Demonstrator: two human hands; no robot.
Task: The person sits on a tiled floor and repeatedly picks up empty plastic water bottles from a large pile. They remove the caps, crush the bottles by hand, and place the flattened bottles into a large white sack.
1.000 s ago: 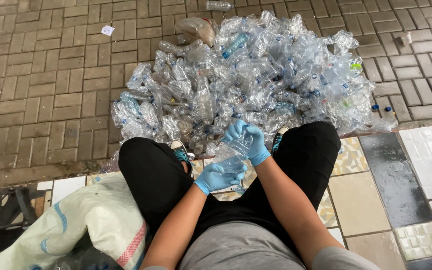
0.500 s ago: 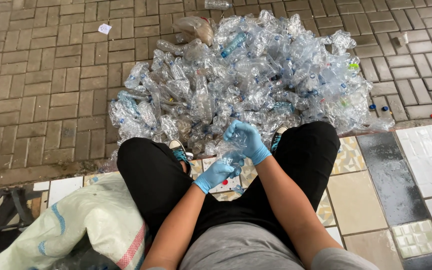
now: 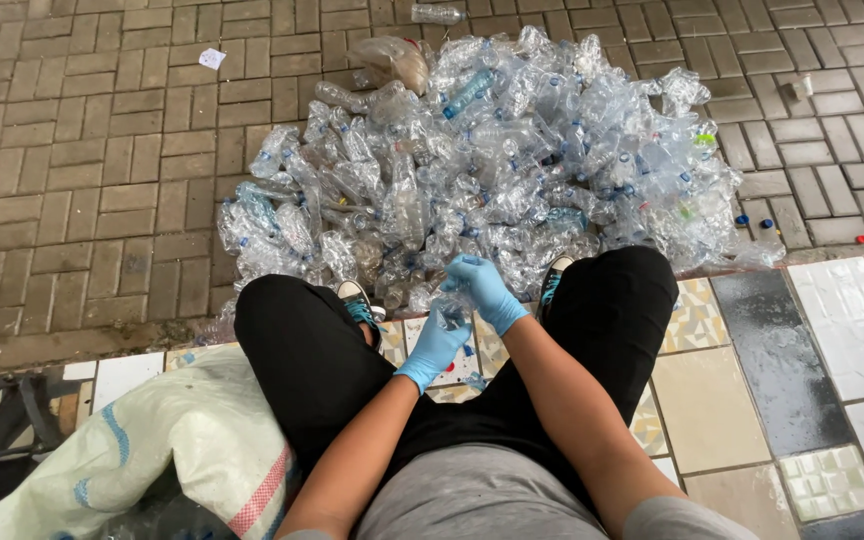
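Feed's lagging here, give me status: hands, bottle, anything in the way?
Left hand and right hand, both blue-gloved, grip one clear plastic bottle between the knees. Bottle heap just ahead. Nothing blocking.

You get soft, even daylight, no hard shadows. Glare glints off the clear bottle pile far centre and off glossy tiles near right. Pic is sharp in the centre; brick lines bow slightly at far left and right edges, wide-angle lens.

Bottle heap on brick paving
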